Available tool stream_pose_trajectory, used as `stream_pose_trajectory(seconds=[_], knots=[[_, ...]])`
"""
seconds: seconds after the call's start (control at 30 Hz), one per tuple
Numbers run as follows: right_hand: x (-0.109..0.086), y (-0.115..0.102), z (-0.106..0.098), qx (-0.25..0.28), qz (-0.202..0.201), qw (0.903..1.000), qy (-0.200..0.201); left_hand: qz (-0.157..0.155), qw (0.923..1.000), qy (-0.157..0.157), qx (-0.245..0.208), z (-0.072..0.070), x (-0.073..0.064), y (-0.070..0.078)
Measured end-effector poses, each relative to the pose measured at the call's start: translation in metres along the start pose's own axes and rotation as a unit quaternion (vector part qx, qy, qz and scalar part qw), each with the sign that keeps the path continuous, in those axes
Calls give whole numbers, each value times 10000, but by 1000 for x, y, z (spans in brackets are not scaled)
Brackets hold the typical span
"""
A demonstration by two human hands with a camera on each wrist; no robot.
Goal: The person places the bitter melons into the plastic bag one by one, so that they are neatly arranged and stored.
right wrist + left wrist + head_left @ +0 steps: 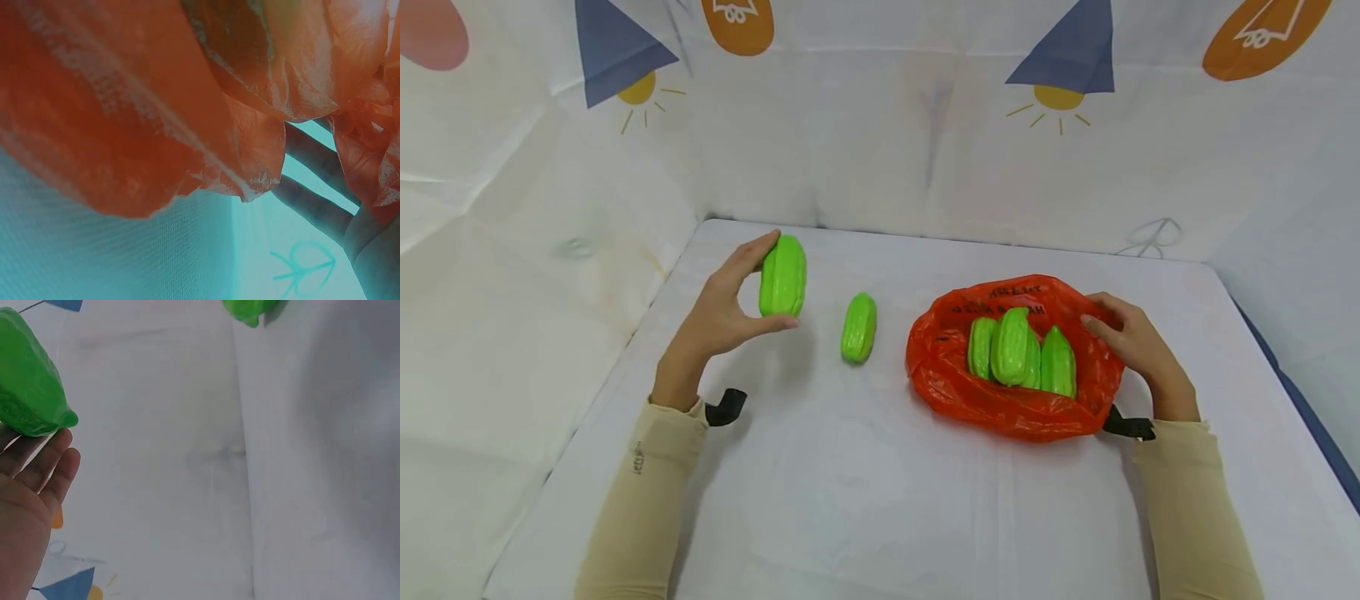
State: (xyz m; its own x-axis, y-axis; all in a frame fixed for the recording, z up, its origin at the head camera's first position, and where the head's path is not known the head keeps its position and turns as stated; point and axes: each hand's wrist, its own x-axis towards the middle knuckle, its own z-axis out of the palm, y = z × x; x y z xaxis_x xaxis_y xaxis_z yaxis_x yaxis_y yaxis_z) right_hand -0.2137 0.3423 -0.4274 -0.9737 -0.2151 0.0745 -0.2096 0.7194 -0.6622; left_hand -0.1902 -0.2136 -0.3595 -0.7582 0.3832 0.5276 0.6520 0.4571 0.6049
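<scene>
My left hand (718, 308) holds a bright green ridged gourd (783, 277) upright above the table, its thumb below and its fingers at the top. In the left wrist view, the same gourd (28, 375) shows a small nub at one end. A slimmer green gourd (859, 328) lies on the table to the right of that hand. Farther right sits an open red plastic bag (955, 392) with several green gourds (1012, 346) inside. My right hand (1138, 337) grips the bag's right rim between thumb and fingers; in the right wrist view, bag film (125, 125) partly hides the fingers.
A white-covered table (880, 500) lies under everything. White cloth (865, 142) printed with lamps and bulbs hangs behind it and along the left side. Black straps (726, 407) are at both wrists, below the tan sleeves.
</scene>
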Motion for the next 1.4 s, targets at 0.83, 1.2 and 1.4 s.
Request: stream_pose_trajectory(seconds=[0.83, 1.2, 1.4], knots=[[-4, -1, -5, 185, -125, 9997, 66, 690, 9970, -275, 226, 47, 10, 11], [-4, -2, -7, 174, -189, 9996, 143, 913, 9951, -285, 248, 62, 14, 14], [0, -2, -1, 206, -166, 9996, 34, 920, 9947, -262, 365, 64, 16, 16]])
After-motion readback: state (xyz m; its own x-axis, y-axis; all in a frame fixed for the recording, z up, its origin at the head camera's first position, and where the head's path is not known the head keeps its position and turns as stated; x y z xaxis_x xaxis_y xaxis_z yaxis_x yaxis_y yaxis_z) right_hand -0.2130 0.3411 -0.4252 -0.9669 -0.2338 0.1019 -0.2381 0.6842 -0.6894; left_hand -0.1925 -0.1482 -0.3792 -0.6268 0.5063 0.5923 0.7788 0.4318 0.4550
